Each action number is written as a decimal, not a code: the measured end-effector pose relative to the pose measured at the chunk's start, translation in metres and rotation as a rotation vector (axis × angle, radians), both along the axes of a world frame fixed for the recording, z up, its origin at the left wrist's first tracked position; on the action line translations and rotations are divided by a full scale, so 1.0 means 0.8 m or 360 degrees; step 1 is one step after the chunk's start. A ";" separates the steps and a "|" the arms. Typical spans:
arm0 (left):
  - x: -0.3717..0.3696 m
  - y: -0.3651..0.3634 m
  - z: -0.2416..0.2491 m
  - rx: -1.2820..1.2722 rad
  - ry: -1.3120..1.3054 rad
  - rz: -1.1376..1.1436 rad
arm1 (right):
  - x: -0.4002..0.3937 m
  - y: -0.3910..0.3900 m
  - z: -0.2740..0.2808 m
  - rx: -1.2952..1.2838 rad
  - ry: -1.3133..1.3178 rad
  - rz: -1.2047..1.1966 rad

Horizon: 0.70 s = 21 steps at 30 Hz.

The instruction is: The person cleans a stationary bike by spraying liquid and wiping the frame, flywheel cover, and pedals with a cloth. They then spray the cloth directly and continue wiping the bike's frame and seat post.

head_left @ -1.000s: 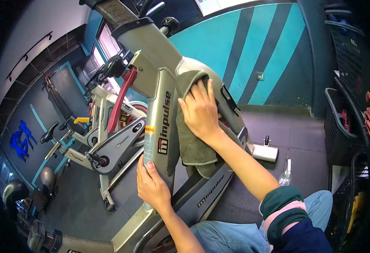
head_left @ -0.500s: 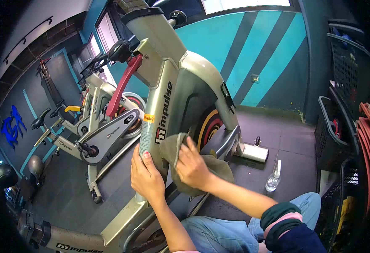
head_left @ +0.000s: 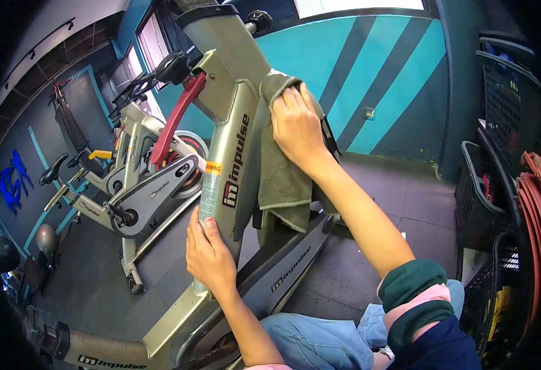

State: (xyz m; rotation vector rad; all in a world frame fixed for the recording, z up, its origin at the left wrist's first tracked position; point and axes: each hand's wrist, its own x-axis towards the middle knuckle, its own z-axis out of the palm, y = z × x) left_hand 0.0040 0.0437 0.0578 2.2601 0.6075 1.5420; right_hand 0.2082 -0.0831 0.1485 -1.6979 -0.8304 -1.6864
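An exercise bike [head_left: 232, 105] with a gold-grey frame stands right in front of me. My left hand [head_left: 211, 254] is wrapped around its slanted frame tube, just below the warning label [head_left: 211, 191]. Higher up, my right hand [head_left: 298, 131] grips an olive-green cloth [head_left: 283, 185] and presses it against the curved frame piece over the flywheel. The cloth hangs down over the flywheel area and hides most of it. A red lever [head_left: 181, 117] sits at the upper left of the frame.
A second exercise bike [head_left: 150, 200] stands behind at the left. Black plastic baskets [head_left: 483, 191] line the right side, beside stacked reddish-brown bands [head_left: 534, 228]. My bent legs in jeans [head_left: 320, 339] are close below the bike.
My right hand has moved up with the cloth, from low beside the frame tube to the curved upper frame. The left hand keeps its hold. My forearm now hides the clear bottle.
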 end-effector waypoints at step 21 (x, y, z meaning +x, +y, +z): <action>-0.002 0.002 -0.001 0.0024 0.0027 0.0041 | -0.132 0.021 -0.166 -0.0625 0.0031 0.0727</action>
